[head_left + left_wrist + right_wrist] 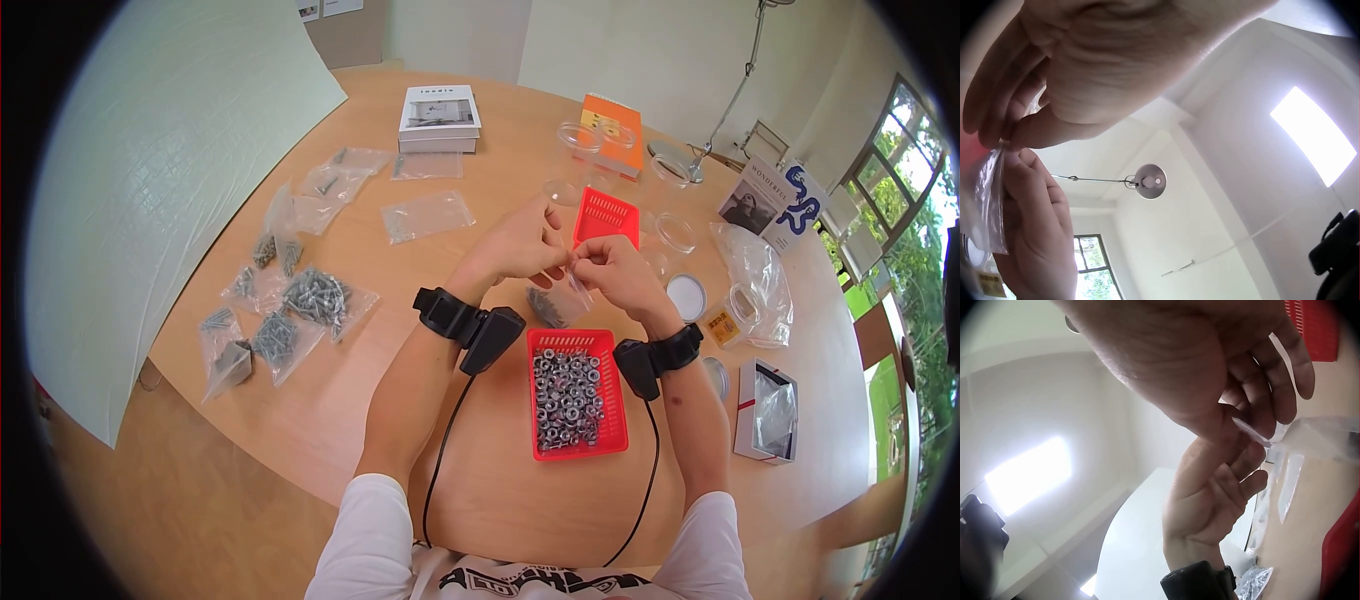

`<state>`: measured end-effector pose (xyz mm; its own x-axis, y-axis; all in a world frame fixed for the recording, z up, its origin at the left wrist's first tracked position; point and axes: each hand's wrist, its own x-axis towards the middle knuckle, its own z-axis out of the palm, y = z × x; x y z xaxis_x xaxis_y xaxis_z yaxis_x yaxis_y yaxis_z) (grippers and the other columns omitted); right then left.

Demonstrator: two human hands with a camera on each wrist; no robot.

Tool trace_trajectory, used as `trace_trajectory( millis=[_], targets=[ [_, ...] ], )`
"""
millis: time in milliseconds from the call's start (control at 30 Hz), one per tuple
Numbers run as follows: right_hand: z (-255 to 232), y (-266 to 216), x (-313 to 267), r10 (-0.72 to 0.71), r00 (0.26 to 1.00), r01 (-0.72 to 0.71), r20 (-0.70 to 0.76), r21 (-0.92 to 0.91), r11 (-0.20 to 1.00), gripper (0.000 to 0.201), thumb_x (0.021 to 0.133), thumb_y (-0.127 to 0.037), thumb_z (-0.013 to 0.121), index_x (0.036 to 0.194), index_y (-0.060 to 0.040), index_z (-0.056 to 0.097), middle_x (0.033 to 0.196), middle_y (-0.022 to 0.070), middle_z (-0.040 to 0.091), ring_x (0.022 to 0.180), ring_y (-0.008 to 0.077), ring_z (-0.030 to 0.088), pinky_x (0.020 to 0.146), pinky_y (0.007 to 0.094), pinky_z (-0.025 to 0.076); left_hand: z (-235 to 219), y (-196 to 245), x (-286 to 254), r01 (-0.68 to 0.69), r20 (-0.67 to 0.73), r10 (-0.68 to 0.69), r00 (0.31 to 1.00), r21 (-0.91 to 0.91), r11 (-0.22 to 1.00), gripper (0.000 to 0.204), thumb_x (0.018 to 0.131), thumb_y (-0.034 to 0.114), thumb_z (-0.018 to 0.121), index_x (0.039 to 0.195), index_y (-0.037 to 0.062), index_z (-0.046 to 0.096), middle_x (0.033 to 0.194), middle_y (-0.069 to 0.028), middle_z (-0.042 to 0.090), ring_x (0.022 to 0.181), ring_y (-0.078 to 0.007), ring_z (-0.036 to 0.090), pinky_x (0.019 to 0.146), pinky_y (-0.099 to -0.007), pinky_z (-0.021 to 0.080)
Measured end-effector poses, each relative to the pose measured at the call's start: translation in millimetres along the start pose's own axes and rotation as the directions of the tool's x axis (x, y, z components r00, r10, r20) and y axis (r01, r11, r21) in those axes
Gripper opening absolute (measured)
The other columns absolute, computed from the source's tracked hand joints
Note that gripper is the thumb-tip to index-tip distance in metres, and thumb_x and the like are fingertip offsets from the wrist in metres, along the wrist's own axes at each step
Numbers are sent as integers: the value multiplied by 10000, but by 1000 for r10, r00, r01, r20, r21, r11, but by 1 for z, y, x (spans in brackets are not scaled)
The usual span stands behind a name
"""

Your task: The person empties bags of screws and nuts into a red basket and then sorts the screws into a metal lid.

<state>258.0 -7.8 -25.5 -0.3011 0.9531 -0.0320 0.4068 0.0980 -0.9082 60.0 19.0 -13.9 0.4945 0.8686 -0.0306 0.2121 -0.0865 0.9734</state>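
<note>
A small clear zip bag [572,298] with grey metal pieces at its bottom hangs between both hands. My left hand [522,243] pinches the bag's top edge between thumb and fingers. Close beside it, my right hand [622,275] pinches the same edge, its fingertips meeting the left ones. In the left wrist view the bag's creased plastic [988,206] drops from the two pinches. The right wrist view shows the bag [1322,436] stretching away from the fingertips. Just below the hands, a red basket [619,420] full of metal nuts sits on the table.
Another red basket [607,212] stands beyond the hands. Bags of screws and bolts [318,300] lie at left, and a flat clear bag [428,217] nearer the middle. Clear round containers [675,232], a white lid [686,297] and an open box [766,412] are on the right.
</note>
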Motion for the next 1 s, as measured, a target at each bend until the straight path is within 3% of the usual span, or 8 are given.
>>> trace_trajectory(
  millis=[200,300,400,600,700,900,1000],
  targets=[
    [-1,4,3,9,1000,-12,30,109,994,116,921,-91,639,918,17,684,829,33,675,742,88,626,693,243,506,-1,-2,0,-1,19,2,1000,-28,1000,363,857,22,642,1135,7,408,890,-151,652,793,-212,702,643,-350,622],
    [0,10,4,-21,1000,20,7,131,991,164,912,-111,643,950,43,688,858,74,706,775,126,674,726,278,560,-1,-5,2,-11,26,13,1000,-49,999,357,850,8,630,1127,9,405,884,-145,637,796,-204,686,641,-354,623],
    [4,7,2,-31,998,38,-49,154,987,149,911,-99,632,942,36,686,849,55,697,772,120,668,725,274,556,-1,-8,4,-35,25,36,999,-62,997,353,846,-3,617,1119,6,394,869,-132,626,783,-191,666,644,-353,625],
    [10,10,3,-95,985,110,-146,97,989,114,893,-74,626,881,31,669,772,24,659,690,78,601,626,243,479,-3,-8,3,-55,19,57,998,-84,995,358,845,-1,623,1108,3,379,877,-125,625,766,-183,653,638,-343,621],
    [9,5,1,-74,968,79,-239,11,997,104,887,-68,631,866,29,664,759,21,656,674,64,580,600,238,448,-4,-10,3,-69,36,73,997,-103,992,373,842,4,632,1113,10,376,883,-130,632,761,-182,654,627,-339,618],
    [7,8,-4,-106,977,133,-182,143,981,141,908,-100,653,909,39,679,769,31,671,702,76,617,640,238,489,2,-4,-3,18,-36,-18,999,-8,1000,139,899,106,645,926,24,536,816,-72,642,712,-153,671,604,-316,605],
    [11,8,-6,-154,977,176,-150,151,973,170,921,-125,663,929,43,684,777,36,680,725,84,638,658,240,505,4,-2,-8,75,13,-75,997,20,997,217,939,188,633,791,40,574,809,-64,656,716,-145,692,590,-300,595]
  ],
)
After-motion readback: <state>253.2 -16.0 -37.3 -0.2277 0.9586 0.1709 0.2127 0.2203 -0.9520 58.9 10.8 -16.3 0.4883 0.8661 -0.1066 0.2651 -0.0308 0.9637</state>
